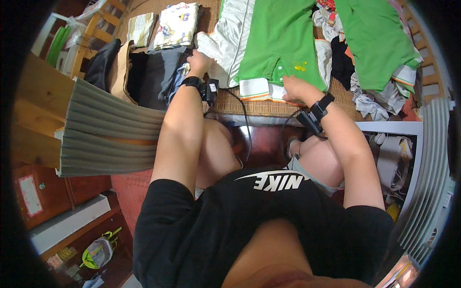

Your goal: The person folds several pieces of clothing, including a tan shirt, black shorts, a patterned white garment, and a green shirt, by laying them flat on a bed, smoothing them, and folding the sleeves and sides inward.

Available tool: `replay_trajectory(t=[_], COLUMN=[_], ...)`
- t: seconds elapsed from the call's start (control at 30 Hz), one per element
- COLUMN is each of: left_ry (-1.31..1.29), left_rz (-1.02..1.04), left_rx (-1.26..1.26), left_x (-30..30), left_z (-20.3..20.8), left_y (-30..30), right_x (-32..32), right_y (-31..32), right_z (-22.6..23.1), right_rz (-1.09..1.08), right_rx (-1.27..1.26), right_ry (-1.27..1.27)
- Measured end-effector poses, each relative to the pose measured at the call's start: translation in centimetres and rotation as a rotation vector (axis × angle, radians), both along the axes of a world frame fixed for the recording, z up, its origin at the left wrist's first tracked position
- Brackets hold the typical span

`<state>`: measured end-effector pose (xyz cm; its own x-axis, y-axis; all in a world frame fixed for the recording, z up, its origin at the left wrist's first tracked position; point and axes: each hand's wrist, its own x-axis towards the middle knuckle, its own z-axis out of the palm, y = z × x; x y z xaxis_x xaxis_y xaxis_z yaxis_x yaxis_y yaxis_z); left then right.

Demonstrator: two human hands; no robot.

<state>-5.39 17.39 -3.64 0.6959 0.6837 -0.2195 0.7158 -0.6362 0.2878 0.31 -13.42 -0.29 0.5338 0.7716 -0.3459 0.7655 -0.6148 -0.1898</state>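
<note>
While we are leaning over a woven mat [269, 109], a green polo shirt [273, 38] is lying spread on it, its white, orange-striped collar [254, 89] pointing toward us. White buttons [281, 68] are showing on the placket; yellow print [300, 66] is sitting just right of them. Our left hand [200, 63] is touching the pale sleeve [209, 46], beside a dark grey garment [165, 67]; fingertips are partly hiding, so we cannot tell whether that grip is pinching cloth. Our right hand [298, 89] is resting at the collar's right end, fingers bending; whether this grip is pressing together on fabric, we cannot tell. On both wrists we are wearing black straps [192, 81] with small black boxes [212, 91]. Farther left, a white printed garment [177, 26] and a beige striped garment [141, 30] are lying folded. On our right, a second green garment [379, 43] is draping over a heap of mixed clothes [372, 108].
</note>
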Motion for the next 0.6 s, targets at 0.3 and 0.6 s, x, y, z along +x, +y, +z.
replay_trajectory(t=[0.3, 0.6], left_ry=[-0.316, -0.526], left_rz=[-0.106, 0.139], left_rx=[-0.062, -0.593], left_x=[-0.6, 0.4], left_z=[-2.6, -2.3], left_y=[2.0, 2.1], right_x=[1.3, 6.8], right_y=[1.8, 0.5], right_z=[-0.5, -0.1], right_rz=[0.194, -0.264], right_rx=[-0.099, 0.357], right_ry=[0.448, 0.394])
